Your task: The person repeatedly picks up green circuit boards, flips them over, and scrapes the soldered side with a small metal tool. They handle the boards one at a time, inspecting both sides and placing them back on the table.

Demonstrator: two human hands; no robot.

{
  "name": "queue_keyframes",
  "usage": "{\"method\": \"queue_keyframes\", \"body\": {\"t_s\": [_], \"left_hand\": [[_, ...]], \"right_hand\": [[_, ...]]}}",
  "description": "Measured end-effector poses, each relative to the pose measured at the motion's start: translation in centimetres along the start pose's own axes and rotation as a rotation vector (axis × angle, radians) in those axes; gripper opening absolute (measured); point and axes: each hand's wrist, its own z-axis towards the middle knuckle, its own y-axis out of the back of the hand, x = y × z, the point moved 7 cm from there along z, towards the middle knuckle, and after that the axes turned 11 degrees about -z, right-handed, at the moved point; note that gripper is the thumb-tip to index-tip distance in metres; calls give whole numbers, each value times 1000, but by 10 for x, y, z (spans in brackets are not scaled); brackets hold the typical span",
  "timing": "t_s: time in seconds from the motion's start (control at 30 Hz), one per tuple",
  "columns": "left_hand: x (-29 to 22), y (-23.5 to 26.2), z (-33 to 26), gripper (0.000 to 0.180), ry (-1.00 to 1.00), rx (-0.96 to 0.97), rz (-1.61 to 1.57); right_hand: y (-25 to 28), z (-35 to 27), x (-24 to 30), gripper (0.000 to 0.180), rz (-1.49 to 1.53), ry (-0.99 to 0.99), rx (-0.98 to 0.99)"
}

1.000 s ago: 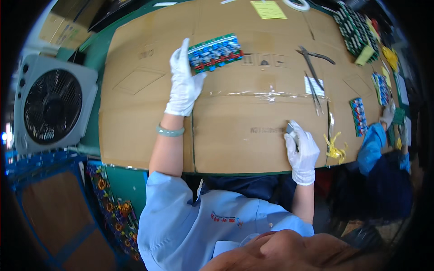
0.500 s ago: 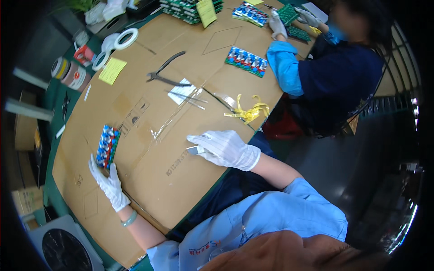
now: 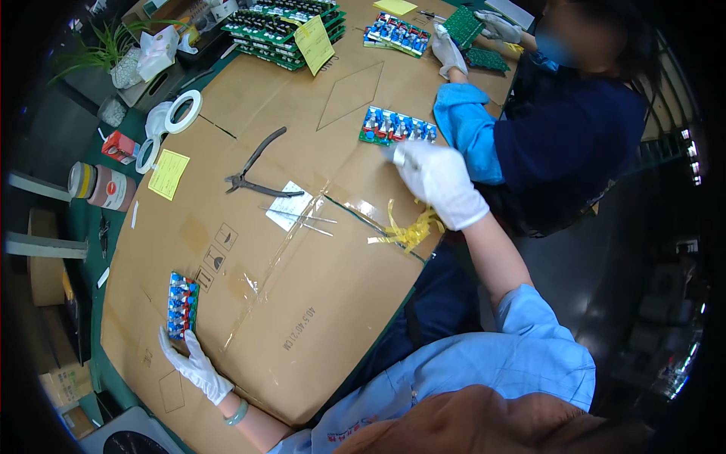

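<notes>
Evidently both hands are at circuit boards on a crowded bench (image 3: 121, 280), whose top is covered by a cardboard sheet (image 3: 302, 272). The gloved left hand (image 3: 195, 366) has its thumb and fingers spread apart at the near end of a blue-and-red circuit board (image 3: 182, 305), which lies toward the left of the cardboard; the thumb tip looks to touch it. The gloved right hand (image 3: 439, 180) is half curled, reaching to the lower edge of a second circuit board (image 3: 397, 124) and covering part of that edge; its fingertips are blurred, so I cannot tell whether it grasps anything. Between the two boards lie black-handled diagonal cutters (image 3: 239, 181) and metal tweezers (image 3: 306, 217) across a white paper slip (image 3: 292, 201). A tangle of yellow strips (image 3: 411, 231) crowds the right forearm, and a co-worker's blue sleeve (image 3: 469, 129) comes in just beside the second board. Farther off, the co-worker's gloved hands are at a green board (image 3: 463, 27), next to a pile of populated boards (image 3: 397, 34). A tall stack of boards (image 3: 261, 34) bears a yellow tag (image 3: 314, 45). Along the far left stand tape rolls (image 3: 198, 103), a red carton (image 3: 119, 147) and a pinkish jar (image 3: 112, 188), near a yellow note (image 3: 169, 175).
</notes>
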Motion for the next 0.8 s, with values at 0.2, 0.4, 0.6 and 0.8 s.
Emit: {"method": "queue_keyframes", "body": {"t_s": [0.2,0.4,0.6,0.8], "left_hand": [[4,2,2,54,228,-178,-150],[8,3,3,54,210,-136,-80],[25,7,-1,53,275,-115,-90],[37,6,-3,52,303,-124,-169]], "right_hand": [[-34,117,-117,22,98,-408,-298],[-92,203,-173,30,-407,-461,-143],[-110,229,-199,57,-485,-387,16],[-95,226,-191,66,-579,-390,247]]}}
